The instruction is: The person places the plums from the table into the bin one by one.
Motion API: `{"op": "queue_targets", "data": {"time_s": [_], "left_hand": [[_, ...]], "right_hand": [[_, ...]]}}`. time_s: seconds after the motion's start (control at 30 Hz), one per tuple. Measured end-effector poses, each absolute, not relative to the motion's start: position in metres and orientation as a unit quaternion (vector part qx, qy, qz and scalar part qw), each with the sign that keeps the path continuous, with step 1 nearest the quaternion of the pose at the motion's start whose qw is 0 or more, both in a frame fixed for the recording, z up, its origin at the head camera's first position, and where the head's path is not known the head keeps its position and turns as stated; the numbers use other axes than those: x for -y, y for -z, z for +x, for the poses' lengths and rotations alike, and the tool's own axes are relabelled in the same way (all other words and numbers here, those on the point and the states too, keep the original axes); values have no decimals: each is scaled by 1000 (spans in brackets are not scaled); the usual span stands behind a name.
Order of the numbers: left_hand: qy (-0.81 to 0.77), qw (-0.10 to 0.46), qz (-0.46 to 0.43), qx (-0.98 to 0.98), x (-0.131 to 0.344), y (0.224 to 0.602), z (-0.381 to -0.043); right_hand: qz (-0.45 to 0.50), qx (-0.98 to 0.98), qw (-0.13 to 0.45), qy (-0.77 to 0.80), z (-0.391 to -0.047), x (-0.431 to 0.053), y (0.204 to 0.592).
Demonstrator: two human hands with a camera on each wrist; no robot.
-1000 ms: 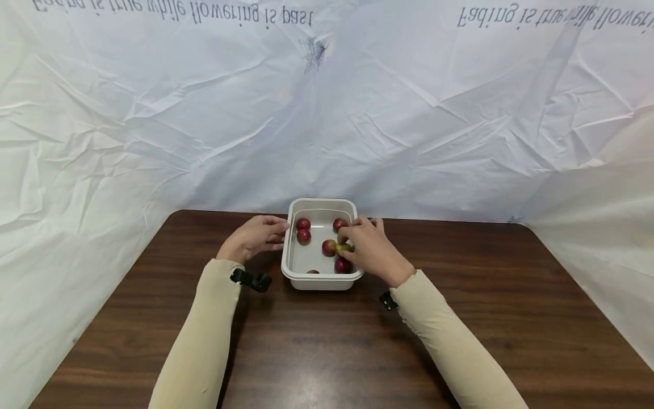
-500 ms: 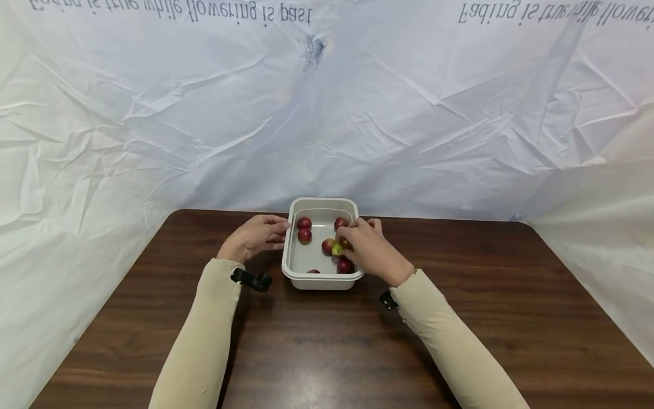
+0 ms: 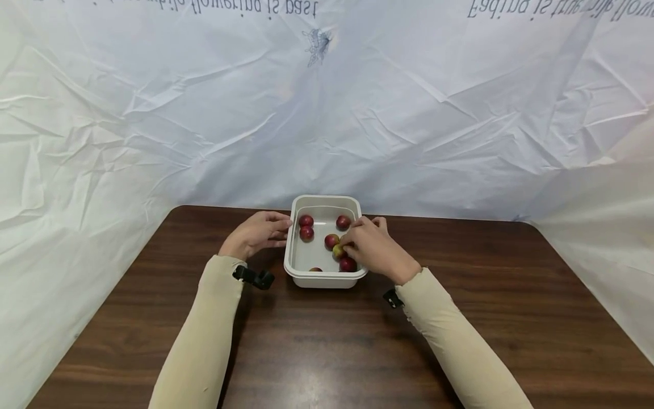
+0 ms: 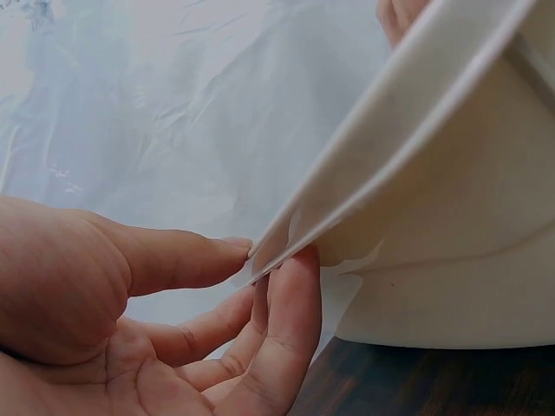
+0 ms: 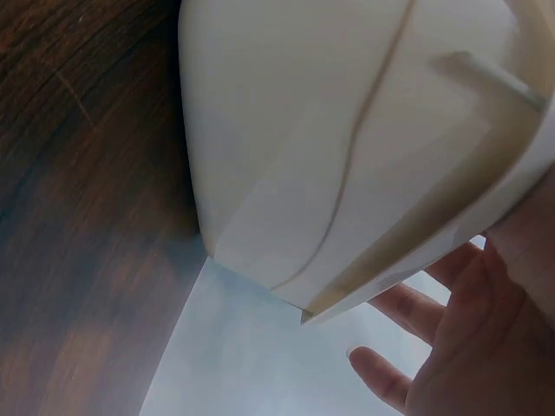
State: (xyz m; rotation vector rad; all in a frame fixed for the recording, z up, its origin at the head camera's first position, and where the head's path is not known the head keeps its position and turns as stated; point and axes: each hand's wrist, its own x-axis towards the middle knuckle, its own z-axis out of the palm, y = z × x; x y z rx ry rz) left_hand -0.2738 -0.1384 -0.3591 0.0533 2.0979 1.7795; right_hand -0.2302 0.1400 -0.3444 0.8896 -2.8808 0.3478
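A white plastic tub (image 3: 326,280) stands near the table's far edge, with several round red fruits inside. In the left wrist view my left hand (image 4: 199,329) pinches the tub's rim (image 4: 364,178) between thumb and fingers. My right hand (image 3: 375,247) reaches over the opposite rim, its fingertips pinching a small yellow-green and red fruit (image 3: 337,252). A red-and-yellow fruit (image 3: 331,241) lies right beside it, and a dark red one (image 3: 348,264) sits just in front. From the right wrist, the tub's wall (image 5: 286,130) hides the fruit and the thumb.
Two red fruits (image 3: 306,233) lie together along the tub's left wall. Another fruit (image 3: 343,222) is at the back right, and one (image 3: 315,270) is mostly hidden by the front wall. Behind the brown wooden table (image 3: 327,352) hangs a white printed sheet (image 3: 327,125).
The fruit under my right fingertips has turned and shifted slightly, showing more of its yellow-green side. My left hand stays at the rim. The head view has tilted a little.
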Motion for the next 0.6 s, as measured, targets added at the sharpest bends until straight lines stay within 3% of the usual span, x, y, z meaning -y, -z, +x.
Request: {"op": "queue_targets", "data": {"time_s": [0.43,0.6], "left_hand": [[-610,180,18,-771,137,353,-266],[-547,131,7,-827,132,342,-250]], "right_hand": [[283,945,80,-141,-231,-147,341],[245,950,121,-153,-219,-164,330]]}}
